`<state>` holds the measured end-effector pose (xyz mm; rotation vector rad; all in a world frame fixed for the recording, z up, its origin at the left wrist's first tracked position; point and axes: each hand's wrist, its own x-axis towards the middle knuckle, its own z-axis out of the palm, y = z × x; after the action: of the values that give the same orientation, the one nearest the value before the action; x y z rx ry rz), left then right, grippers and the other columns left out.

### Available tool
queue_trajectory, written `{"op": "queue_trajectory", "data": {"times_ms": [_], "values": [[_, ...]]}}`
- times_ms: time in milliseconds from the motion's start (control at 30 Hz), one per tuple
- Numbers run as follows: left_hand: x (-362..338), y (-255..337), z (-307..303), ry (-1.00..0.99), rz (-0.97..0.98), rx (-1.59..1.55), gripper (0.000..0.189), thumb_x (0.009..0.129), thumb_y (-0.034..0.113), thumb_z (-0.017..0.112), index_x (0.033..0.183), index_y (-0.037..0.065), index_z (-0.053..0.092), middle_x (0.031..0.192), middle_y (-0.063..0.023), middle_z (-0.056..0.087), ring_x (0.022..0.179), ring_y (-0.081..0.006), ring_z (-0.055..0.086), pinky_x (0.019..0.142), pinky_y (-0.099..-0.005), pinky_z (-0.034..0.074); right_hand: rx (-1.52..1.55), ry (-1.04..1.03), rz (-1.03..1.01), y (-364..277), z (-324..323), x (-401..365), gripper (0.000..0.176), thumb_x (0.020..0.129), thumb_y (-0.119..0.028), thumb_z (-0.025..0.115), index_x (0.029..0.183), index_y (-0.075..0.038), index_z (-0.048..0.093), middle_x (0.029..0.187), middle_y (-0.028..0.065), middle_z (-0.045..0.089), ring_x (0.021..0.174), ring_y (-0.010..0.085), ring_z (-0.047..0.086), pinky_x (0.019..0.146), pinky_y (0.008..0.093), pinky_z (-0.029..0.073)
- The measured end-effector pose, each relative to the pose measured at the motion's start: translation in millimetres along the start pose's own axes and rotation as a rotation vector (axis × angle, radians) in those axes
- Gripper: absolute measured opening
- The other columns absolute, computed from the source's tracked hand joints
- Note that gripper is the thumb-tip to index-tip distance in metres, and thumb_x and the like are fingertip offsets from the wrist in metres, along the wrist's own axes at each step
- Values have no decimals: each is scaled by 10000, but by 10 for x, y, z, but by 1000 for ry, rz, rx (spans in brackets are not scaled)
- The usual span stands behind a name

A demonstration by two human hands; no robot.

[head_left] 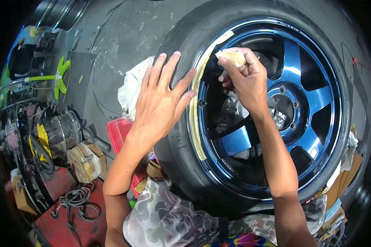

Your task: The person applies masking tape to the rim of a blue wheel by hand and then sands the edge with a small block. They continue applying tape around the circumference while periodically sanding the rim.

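A blue spoked wheel [291,61] with a black tyre [173,154] lies in front of me. Along the left side of its rim runs a curved strip of pale yellow masking tape [195,125], its upper end lifting a little near the top. My left hand [163,90] lies with fingers spread over the tyre sidewall, thumb and index fingertip right at the tape. Over the spokes, my right hand [247,80] pinches a small pale yellow piece of masking tape [234,57] between thumb and fingers. A valve stem [202,103] shows just inside the taped rim.
A white cloth [132,88] lies on the floor beside the tyre, above a red plastic box [117,133]. To the left are a lime-green star-shaped base [61,77], a coiled grey cable [80,197] and a taped cardboard roll [85,161]. Cardboard [345,177] sits at right.
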<state>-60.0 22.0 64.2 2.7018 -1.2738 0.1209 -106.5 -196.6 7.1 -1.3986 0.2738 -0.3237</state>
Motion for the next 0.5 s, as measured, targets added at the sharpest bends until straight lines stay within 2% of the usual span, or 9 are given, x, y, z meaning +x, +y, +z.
{"op": "queue_trajectory", "data": {"times_ms": [167,267,500], "values": [[-148,41,-34,-25,-41,-3,458,980,291,726,1426,193,692,1653,-145,413,1521,-408,378,1218,-534,360,5,9,19,3,19,-8,197,1027,-116,732,1184,-13,673,988,43,731,745,104,715,614,245,579],[-220,38,-18,-8,-48,-31,467,973,299,733,1427,199,692,1655,-142,409,1520,-410,378,1213,-541,362,-23,2,-29,18,0,-3,200,1025,-108,733,1190,-4,690,1039,26,637,744,114,714,610,246,580],[-170,-39,70,90,-5,-63,462,965,325,735,1402,180,696,1637,-147,422,1497,-409,393,1200,-550,372,-56,31,-93,51,32,-13,202,1026,-114,740,1174,17,699,1079,35,623,736,100,704,593,228,568]]}}
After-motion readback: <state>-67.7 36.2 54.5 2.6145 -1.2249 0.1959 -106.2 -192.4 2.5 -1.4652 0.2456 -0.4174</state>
